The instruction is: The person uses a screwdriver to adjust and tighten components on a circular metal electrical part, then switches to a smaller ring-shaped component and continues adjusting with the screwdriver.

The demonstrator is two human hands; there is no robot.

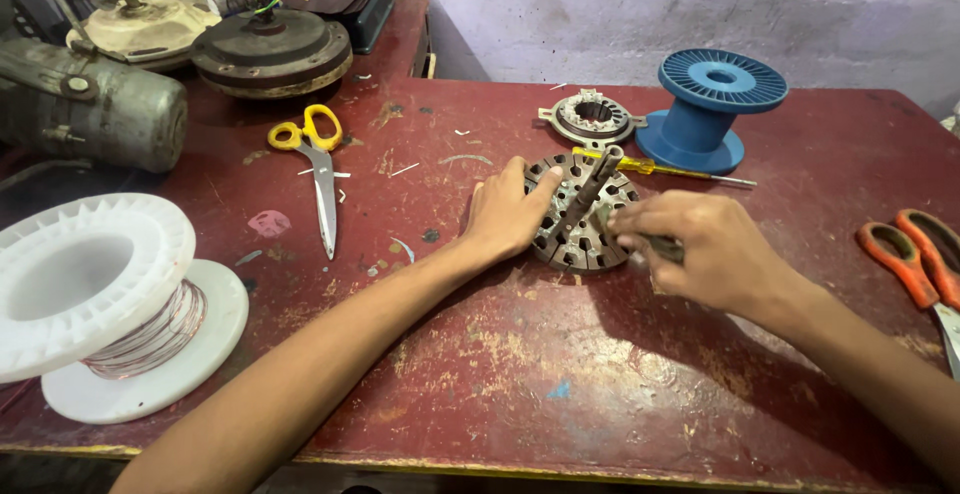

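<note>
1. The slotted stator core [583, 216] lies flat near the middle of the worn red table [520, 374], its shaft [592, 186] standing tilted from the centre
2. The left hand [505, 216] rests on the core's left edge, fingers spread and pressing down; it steadies the core and is not clamped round anything
3. The right hand [690, 249] is closed on a small dark tool [662, 247] at the core's right edge; how firm the hold is I cannot tell
4. Risk: the tool could slip out of a slot and strike the left fingers, which lie just beside the working area
5. Risk: the core, held only by hand pressure, could shift or turn under a sideways push
6. A yellow-handled screwdriver [665, 168] lies just behind the core, with a blue spool [706, 106] and a second smaller stator [592, 117] beyond; a jolt could knock them
7. The orange scissors [915, 259] lie near the right forearm, and an elbow sweep could catch them
</note>
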